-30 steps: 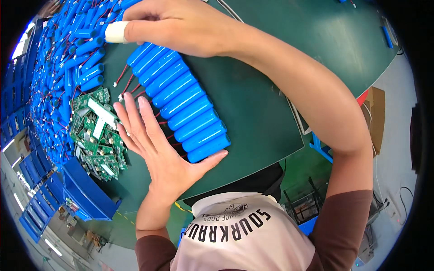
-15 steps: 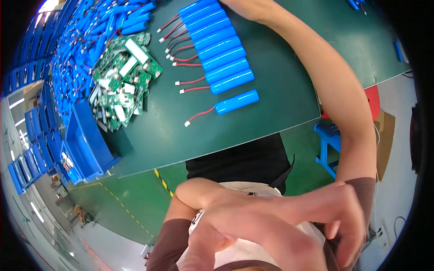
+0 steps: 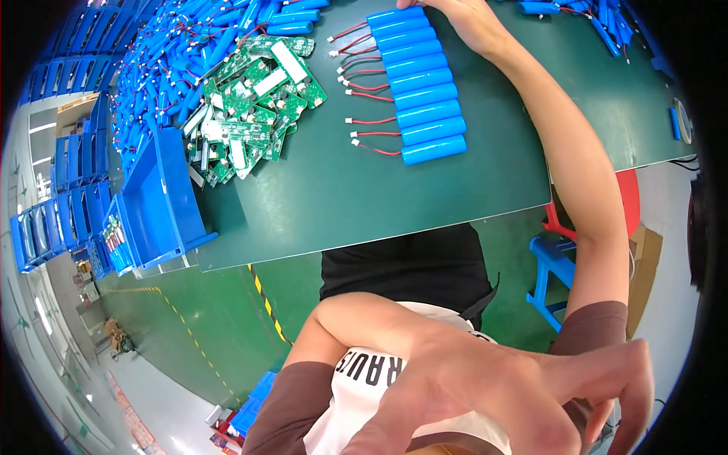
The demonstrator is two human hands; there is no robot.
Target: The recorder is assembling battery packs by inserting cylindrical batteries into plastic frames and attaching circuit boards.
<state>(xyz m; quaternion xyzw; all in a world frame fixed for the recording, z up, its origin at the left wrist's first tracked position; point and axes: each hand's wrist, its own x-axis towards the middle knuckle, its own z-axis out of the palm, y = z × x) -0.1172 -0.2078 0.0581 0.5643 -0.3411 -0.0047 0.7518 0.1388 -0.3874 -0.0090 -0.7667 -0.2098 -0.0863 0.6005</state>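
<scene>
Several blue cylindrical battery packs point(image 3: 425, 97) lie side by side in a row on the green table point(image 3: 318, 197). Red-and-black leads with white plugs point(image 3: 355, 142) stick out from their left ends. At the far end of the row, my right hand point(image 3: 464, 19) touches the last battery pack. The top edge of the picture cuts off most of its fingers, so their grip is hidden. My left hand point(image 3: 485, 387) is raised close to the camera, above my lap. Its thumb and fingers are spread, some bent, and I see nothing in them.
Left of the row lies a heap of green circuit boards point(image 3: 258, 114). Behind it is a large pile of blue batteries point(image 3: 182, 64). A blue bin point(image 3: 155, 205) stands at the table's left edge. More batteries point(image 3: 607, 19) lie far right; stools point(image 3: 550, 273) stand beyond the right edge.
The gap between the nearest battery pack and the row has closed. My right hand now shows at the row's far end; my left hand has shifted slightly right. The whole view has shifted.
</scene>
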